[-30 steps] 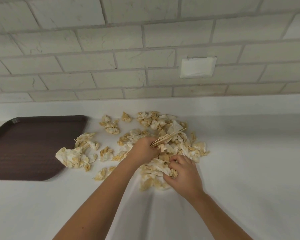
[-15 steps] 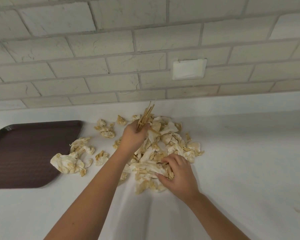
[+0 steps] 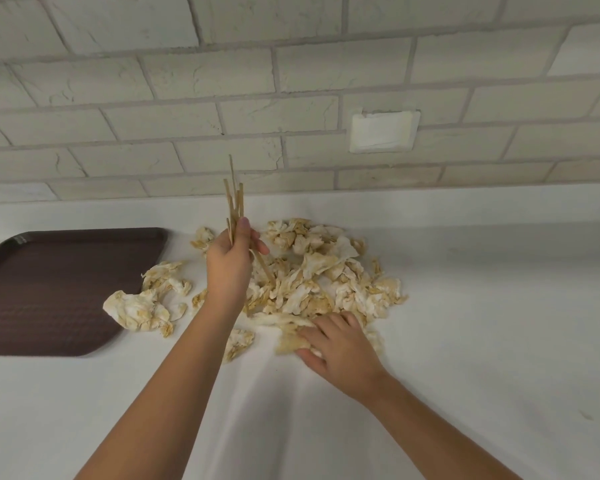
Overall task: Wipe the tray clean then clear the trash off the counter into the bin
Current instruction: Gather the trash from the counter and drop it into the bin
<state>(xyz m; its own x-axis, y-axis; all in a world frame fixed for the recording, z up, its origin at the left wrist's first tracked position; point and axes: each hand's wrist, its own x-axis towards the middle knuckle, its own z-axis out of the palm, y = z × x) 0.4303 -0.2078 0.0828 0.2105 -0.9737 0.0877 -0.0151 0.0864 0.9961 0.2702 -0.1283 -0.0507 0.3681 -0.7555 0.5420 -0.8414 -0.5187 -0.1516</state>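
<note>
A white counter (image 3: 499,341) carries a brown tray (image 3: 49,289) at left, with a heap of stained crumpled napkins (image 3: 326,278) beside it. The right hand (image 3: 340,351) lies flat on the heap's near edge; the left hand (image 3: 231,268) grips wooden sticks (image 3: 234,202) upright.

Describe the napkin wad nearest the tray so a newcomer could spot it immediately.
Start at the dark brown tray on the left of the white counter. At its right edge lies the wad, a large white crumpled napkin with yellowish stains. It sits apart from the main pile and is bigger than the scraps around it.
</note>
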